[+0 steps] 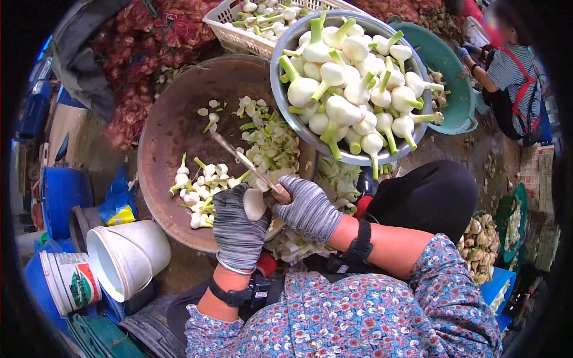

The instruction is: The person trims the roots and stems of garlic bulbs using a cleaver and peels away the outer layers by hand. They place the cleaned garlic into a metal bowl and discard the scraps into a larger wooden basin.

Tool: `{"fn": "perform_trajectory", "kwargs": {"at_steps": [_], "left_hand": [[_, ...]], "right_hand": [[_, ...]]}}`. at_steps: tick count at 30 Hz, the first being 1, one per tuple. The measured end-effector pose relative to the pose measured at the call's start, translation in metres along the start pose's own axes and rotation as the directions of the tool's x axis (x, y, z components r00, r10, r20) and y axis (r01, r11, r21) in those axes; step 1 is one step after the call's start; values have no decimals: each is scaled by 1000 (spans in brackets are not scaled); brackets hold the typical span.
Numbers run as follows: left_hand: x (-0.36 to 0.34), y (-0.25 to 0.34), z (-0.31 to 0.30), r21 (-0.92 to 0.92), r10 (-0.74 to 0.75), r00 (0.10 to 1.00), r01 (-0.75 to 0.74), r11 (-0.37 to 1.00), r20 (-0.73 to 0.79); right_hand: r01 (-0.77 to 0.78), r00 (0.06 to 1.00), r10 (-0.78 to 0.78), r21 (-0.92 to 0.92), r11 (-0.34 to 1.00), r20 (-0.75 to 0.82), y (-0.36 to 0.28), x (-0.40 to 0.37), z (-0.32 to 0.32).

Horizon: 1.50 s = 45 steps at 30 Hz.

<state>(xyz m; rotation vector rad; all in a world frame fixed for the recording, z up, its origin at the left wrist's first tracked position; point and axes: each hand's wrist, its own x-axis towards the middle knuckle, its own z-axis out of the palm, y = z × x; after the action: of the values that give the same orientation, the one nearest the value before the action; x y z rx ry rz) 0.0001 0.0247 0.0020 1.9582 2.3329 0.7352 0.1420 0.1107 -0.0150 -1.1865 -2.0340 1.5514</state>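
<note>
My left hand [237, 230], in a grey knit glove, is closed around a white garlic bulb [255, 204] with a green stem. Close beside it, my right hand [307, 209] in a matching glove grips a knife [243, 159], its long thin blade pointing up and left over the wide brown basin [170, 119]. Small peeled garlic bulbs [203, 191] lie in that basin left of my hands, with a heap of peelings and stem scraps [271, 140] farther back. A metal bowl [278, 89] piled with large white garlic bulbs [343, 110] stands to the upper right.
Behind the bowl are a white crate [224, 30] of garlic and a green tub [456, 89]. Red net sacks [131, 89] line the upper left. White buckets [137, 250] lie at left. A co-worker [513, 83] sits at upper right. Unpeeled garlic [477, 247] lies at right.
</note>
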Motion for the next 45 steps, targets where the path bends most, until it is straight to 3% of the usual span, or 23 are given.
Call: {"fn": "perform_trajectory", "kwargs": {"at_steps": [3, 7, 8, 9, 11, 13, 15, 16, 17, 20, 22, 23, 26, 27, 30, 31, 34, 35, 38, 42, 45], "left_hand": [[1, 4, -1, 12, -1, 998, 0, 1000, 56], [3, 4, 0, -108, -19, 1000, 21, 994, 16], [1, -2, 5, -129, -42, 999, 44, 991, 20], [-3, -10, 10, -268, -85, 995, 94, 959, 46], [-9, -12, 6, -540, -186, 969, 245, 805, 162], [-8, -5, -12, -737, -259, 901, 433, 519, 347], [-9, -7, -21, -792, -265, 871, 488, 365, 414], [-9, -11, -24, -811, -263, 855, 511, 284, 446], [-10, -17, -23, -813, -220, 884, 466, 348, 412], [-13, -21, -21, -883, -197, 879, 458, 100, 434], [-13, -26, -20, -876, -187, 881, 462, 136, 435], [-14, -29, -20, -872, -185, 881, 465, 156, 436], [-17, -28, -16, -825, -220, 882, 469, 316, 417], [-17, -29, -15, -782, -197, 893, 450, 431, 405], [-17, -34, -12, -591, -121, 918, 340, 731, 378], [-17, -33, -9, -600, -154, 907, 380, 704, 393], [-15, -23, -7, -671, -172, 890, 435, 601, 422], [-14, -21, -8, -663, -165, 892, 426, 616, 420], [-15, -20, -7, -689, -225, 843, 531, 493, 489], [-11, -21, -8, -772, -153, 840, 540, 335, 521], [-10, -19, -5, -723, -153, 860, 495, 482, 487]], "right_hand": [[22, 999, -26, -107, 994, -41, 2, 2, 6], [-61, 998, 62, -56, 997, 18, 1, 5, 4], [17, 1000, -17, -33, 999, -2, 8, 6, 5], [98, 995, -98, -12, 995, -24, 16, 8, 7], [45, 998, -48, -73, 996, -44, 30, 14, 3], [-92, 993, 79, -159, 983, -88, 39, 24, -3], [-233, 969, 205, -225, 946, -140, 45, 30, -9], [-224, 968, 186, -247, 943, -170, 48, 30, -10], [-216, 966, 166, -269, 938, -198, 51, 30, -11], [-165, 969, 109, -249, 954, -224, 49, 29, -12], [-76, 973, 35, -175, 982, -227, 20, 18, -19], [-41, 987, 22, -119, 992, -157, 13, 17, -19], [204, 975, -207, -40, 978, -82, -2, 4, -13], [218, 975, -220, -67, 974, -18, -12, -1, -15], [263, 964, -266, -114, 958, -19, -14, -5, -7], [206, 978, -207, -159, 966, 8, -15, -6, -10], [212, 974, -222, -180, 961, -41, -13, -4, -9], [198, 978, -205, -162, 967, -31, -12, -4, -9], [157, 987, -158, -106, 982, 1, -8, -2, -12], [174, 985, -173, -125, 977, 26, -12, -1, -18], [156, 987, -158, -176, 972, 5, -8, 0, -15]]}}
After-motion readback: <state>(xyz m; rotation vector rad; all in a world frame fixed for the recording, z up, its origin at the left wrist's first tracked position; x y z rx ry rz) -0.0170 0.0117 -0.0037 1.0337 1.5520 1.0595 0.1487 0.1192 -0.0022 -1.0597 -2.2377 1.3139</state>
